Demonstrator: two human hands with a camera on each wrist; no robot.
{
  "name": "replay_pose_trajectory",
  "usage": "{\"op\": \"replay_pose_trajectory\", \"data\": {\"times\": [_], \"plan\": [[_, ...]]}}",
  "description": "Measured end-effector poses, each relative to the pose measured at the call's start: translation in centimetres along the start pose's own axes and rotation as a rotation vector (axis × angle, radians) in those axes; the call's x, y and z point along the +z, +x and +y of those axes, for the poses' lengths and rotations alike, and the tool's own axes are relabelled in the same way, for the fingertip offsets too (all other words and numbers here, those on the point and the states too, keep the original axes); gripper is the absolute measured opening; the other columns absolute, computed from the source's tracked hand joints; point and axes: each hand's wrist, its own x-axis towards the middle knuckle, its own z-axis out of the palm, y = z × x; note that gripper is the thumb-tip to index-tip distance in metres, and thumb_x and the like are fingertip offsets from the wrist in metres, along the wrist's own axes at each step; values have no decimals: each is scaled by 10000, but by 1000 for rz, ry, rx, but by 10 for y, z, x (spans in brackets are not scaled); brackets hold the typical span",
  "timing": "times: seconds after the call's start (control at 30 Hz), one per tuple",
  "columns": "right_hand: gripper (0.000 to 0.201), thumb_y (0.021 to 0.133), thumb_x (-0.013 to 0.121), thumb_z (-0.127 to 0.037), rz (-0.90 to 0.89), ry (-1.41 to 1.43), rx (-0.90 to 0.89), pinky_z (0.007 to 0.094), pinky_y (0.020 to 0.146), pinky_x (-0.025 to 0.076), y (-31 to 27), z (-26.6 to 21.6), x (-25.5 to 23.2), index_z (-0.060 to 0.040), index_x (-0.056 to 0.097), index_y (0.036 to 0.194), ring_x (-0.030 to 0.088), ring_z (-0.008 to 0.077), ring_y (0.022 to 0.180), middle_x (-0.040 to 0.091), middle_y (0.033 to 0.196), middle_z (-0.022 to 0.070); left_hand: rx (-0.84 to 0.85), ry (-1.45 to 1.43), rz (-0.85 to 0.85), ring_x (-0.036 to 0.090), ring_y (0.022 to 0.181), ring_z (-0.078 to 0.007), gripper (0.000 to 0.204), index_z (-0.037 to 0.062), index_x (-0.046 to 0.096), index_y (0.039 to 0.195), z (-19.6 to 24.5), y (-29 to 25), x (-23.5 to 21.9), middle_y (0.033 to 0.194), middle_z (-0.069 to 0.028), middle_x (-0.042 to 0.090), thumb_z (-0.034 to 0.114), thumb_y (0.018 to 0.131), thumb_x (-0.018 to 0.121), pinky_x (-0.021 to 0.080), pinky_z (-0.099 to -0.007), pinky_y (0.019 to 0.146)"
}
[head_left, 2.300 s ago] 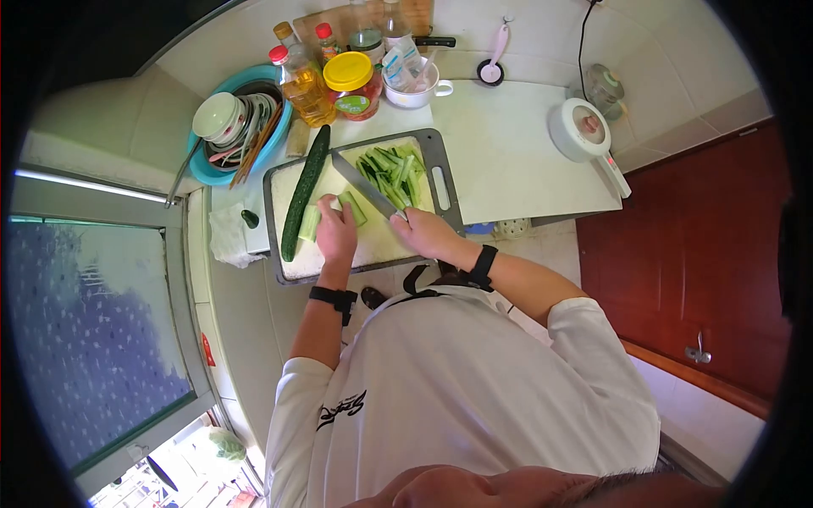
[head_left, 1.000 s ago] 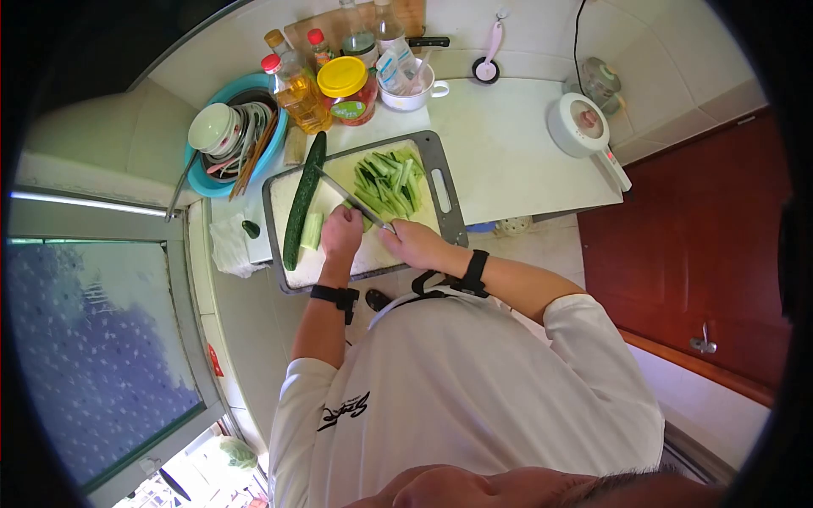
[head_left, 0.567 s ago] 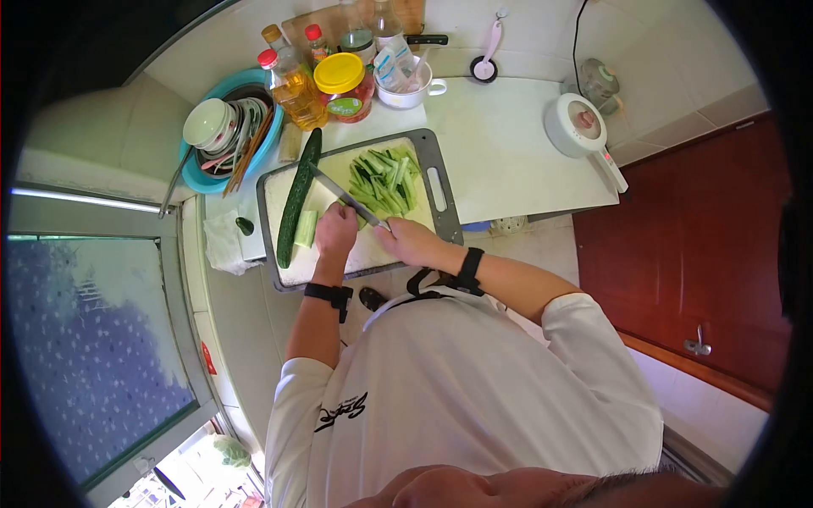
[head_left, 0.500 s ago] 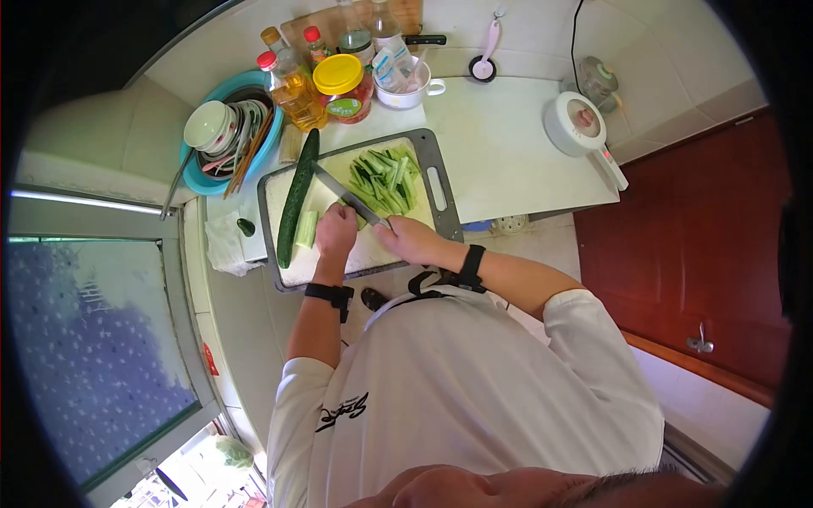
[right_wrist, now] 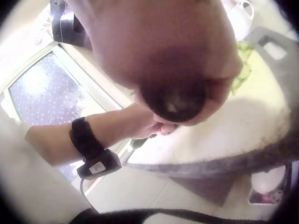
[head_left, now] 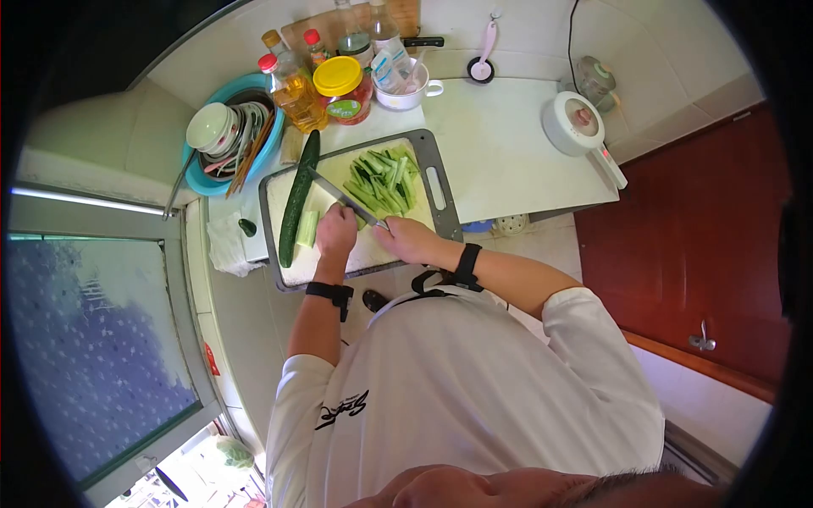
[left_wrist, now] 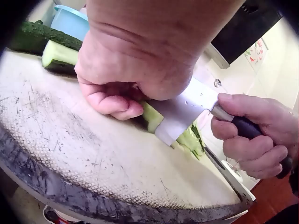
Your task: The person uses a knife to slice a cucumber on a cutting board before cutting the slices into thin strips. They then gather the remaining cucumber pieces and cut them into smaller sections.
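In the head view my left hand [head_left: 337,230] is over the cutting board [head_left: 381,251], its fingers curled on a short cucumber piece [left_wrist: 152,116], mostly hidden under the hand. My right hand [head_left: 408,240] grips the black handle of a kitchen knife [left_wrist: 180,115]. The blade lies right along the piece, close to my left fingers. In the right wrist view the handle's butt [right_wrist: 173,102] sticks out of my fist. A whole dark cucumber [head_left: 299,199] and a cut cucumber chunk [head_left: 306,229] lie left of my left hand. Cucumber strips [head_left: 385,179] are heaped at the board's right.
Behind the board stand an oil bottle [head_left: 298,100], a yellow-lidded jar [head_left: 345,102] and a white mug [head_left: 402,97]. A blue basin [head_left: 199,179] of dishes is at left, near a cucumber end [head_left: 247,227]. A white electric pot [head_left: 569,127] stands right on the counter [head_left: 500,144].
The knife has come left from beside the strips to the piece under my left hand, which has closed over it. Over the last half second, only the blade's angle shifts slightly.
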Motion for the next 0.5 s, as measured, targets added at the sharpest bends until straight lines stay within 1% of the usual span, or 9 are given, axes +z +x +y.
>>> {"op": "replay_pose_trajectory", "data": {"times": [0.07,0.17,0.23,0.33,0.4,0.47,0.5], "plan": [[477,988,451,-398,-13,19,12,491,722,482,-5,-4,-5,51,585,897,615,441,750,628,775,262,-7,7,0,629,883,-468,376,13,639,918,0,1,0,925,-275,665,329,922,434,484,-543,828],[481,988,451,-401,-35,10,14,487,724,482,-33,-9,-21,49,586,887,618,435,764,627,782,263,-20,30,0,630,877,-467,371,15,636,931,-2,1,3,915,-280,664,320,927,426,486,-546,820],[490,989,450,-408,-63,66,60,484,724,482,-46,-12,-30,52,583,884,620,430,775,624,785,265,-16,40,14,633,873,-463,364,18,633,944,-1,0,3,911,-283,664,312,932,419,490,-546,811],[495,988,453,-414,-120,52,106,484,716,483,-48,-20,-38,50,584,874,618,431,759,626,776,265,8,43,41,636,857,-462,360,20,633,946,-4,1,7,895,-281,665,307,935,416,494,-544,801],[496,988,452,-412,-111,35,96,487,715,484,-36,-15,-31,51,586,871,619,434,760,628,777,268,15,44,47,637,847,-461,356,23,631,942,-2,0,7,883,-278,666,305,937,415,494,-547,798],[496,989,450,-410,-90,24,84,490,713,486,-19,-6,-11,51,588,869,620,437,761,630,778,272,34,53,54,638,837,-460,353,25,630,937,-2,-1,6,871,-275,667,303,939,413,494,-549,796],[499,989,445,-409,-15,5,32,492,711,488,-7,1,3,53,590,871,622,439,757,631,778,274,28,54,56,637,833,-460,348,23,625,927,-3,0,8,860,-273,667,306,940,422,495,-546,789]]}}
